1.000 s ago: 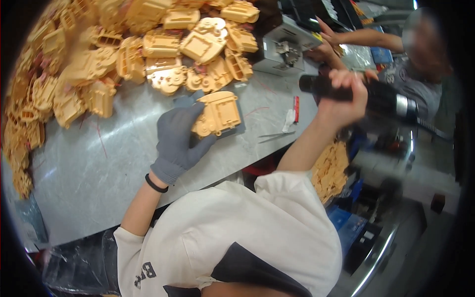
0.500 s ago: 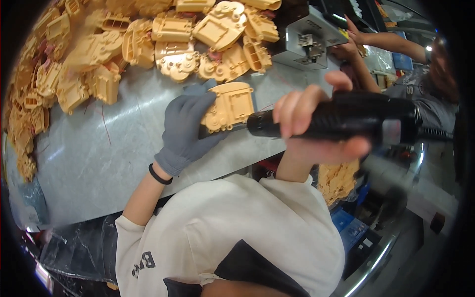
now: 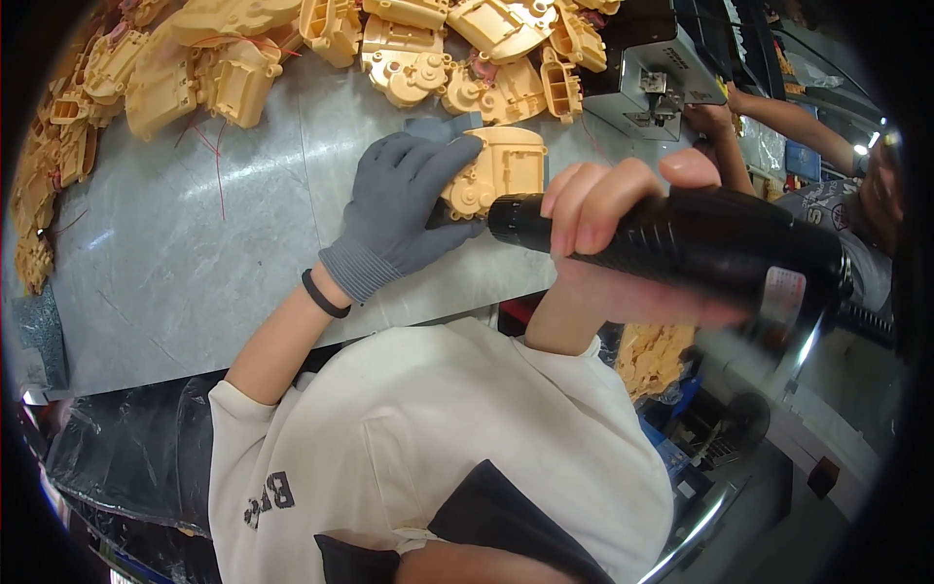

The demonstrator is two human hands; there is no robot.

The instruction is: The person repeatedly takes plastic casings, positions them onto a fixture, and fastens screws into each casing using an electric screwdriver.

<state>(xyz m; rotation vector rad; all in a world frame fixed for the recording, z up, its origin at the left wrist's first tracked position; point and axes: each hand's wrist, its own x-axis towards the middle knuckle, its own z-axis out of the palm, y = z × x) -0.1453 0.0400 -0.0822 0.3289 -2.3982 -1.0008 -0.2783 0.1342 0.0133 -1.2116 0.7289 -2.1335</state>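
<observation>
My left hand (image 3: 399, 200) wears a grey glove and is closed around the left side of a yellow plastic housing (image 3: 514, 164) with round bosses and a rectangular recess. The housing rests on a blue-grey block (image 3: 443, 127), mostly hidden beneath it. My bare right hand (image 3: 623, 229) grips a black power screwdriver (image 3: 700, 238), held slanting with its cord end to the right. The driver's nose overlaps the near edge of the housing in view. I cannot make out a bit or a screw, nor whether the tool touches the housing.
Many similar yellow housings (image 3: 404, 63) lie heaped along the table's far and left sides, with thin red wires among them. A grey metal box (image 3: 647, 83) stands at the back right. Beyond it a co-worker's arms (image 3: 778, 117) reach in. More yellow parts (image 3: 657, 358) sit below the table, right.
The whole view has shifted, so the table appears higher and farther right. Against the housing, the driver's nose has moved left and nearer me, and its cord end has dipped.
</observation>
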